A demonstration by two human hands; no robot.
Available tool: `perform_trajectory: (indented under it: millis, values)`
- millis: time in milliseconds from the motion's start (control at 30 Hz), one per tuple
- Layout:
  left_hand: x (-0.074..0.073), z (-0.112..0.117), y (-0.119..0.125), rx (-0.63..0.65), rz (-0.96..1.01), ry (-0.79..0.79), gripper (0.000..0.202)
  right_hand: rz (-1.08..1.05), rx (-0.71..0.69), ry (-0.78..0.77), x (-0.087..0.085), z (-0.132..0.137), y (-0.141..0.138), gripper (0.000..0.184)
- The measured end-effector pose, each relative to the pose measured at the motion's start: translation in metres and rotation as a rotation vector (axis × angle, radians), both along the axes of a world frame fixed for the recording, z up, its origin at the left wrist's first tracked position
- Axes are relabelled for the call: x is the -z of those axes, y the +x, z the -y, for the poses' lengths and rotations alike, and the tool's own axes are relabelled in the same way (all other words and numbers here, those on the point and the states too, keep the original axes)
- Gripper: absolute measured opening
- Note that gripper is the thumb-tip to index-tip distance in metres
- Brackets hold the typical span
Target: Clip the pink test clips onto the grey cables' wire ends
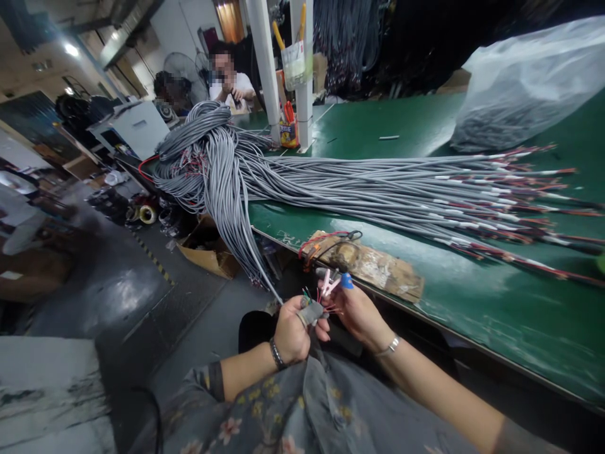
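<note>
My left hand [292, 333] is closed around the end of a grey cable [309, 311], whose thin coloured wires fan out past my fingers. My right hand [355, 310] pinches those wire ends together with a small pink tool [328, 283]; one finger wears a blue cap [346, 280]. Both hands hover over my lap, just off the edge of the green table [496, 302]. A big bundle of grey cables [340, 183] lies across the table and droops over its left end toward my hands.
A worn wooden block with red and black leads [366, 261] sits at the table edge by my hands. A clear plastic bag [524, 82] lies at the back right. White posts and a tool cup [295, 66] stand behind. People sit beyond; a cardboard box [208, 252] is on the floor.
</note>
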State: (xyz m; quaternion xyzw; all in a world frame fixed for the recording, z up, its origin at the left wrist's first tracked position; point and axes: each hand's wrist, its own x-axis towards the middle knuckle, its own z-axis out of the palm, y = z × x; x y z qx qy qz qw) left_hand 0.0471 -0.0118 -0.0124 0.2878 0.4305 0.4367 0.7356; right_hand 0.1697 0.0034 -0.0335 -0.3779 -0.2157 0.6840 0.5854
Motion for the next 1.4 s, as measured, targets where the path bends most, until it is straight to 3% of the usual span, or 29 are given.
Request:
perform_trajectory:
  millis: [200, 333, 433, 600, 733, 867, 1067, 1133, 1300, 1400]
  values:
    - [0.001, 0.000, 0.004, -0.005, -0.039, 0.001, 0.045, -0.115, -0.106, -0.046, 0.008, -0.004, -0.003, 0.048]
    - [0.003, 0.000, 0.004, -0.005, -0.069, -0.014, 0.046, -0.143, -0.065, -0.067, 0.007, -0.004, -0.005, 0.037]
    - [0.003, 0.001, 0.002, -0.007, -0.083, -0.018, 0.045, -0.164, -0.044, -0.086, 0.005, -0.003, -0.005, 0.039]
    - [0.005, 0.003, -0.007, 0.015, -0.134, 0.013, 0.046, -0.199, -0.248, -0.067, 0.001, 0.003, 0.008, 0.053]
    - [0.007, 0.006, -0.014, 0.128, -0.216, 0.070, 0.045, -0.042, -0.432, -0.083, -0.002, 0.010, 0.021, 0.045]
    - [0.007, 0.007, -0.016, 0.251, -0.297, 0.099, 0.043, 0.195, -0.432, -0.011, -0.006, 0.014, 0.022, 0.037]
    - [0.005, 0.002, -0.015, 0.448, -0.347, 0.022, 0.041, 0.500, -0.446, 0.201, -0.017, 0.017, 0.018, 0.037]
    - [0.006, 0.002, -0.015, 0.406, -0.331, 0.020, 0.040, 0.497, -0.396, 0.217, -0.017, 0.019, 0.021, 0.037]
    - [0.010, 0.003, -0.011, 0.148, -0.247, 0.053, 0.043, 0.380, -0.275, 0.125, -0.008, 0.029, 0.022, 0.042]
    - [0.010, 0.002, -0.009, 0.115, -0.226, 0.065, 0.045, 0.402, -0.165, 0.116, -0.003, 0.034, 0.014, 0.038]
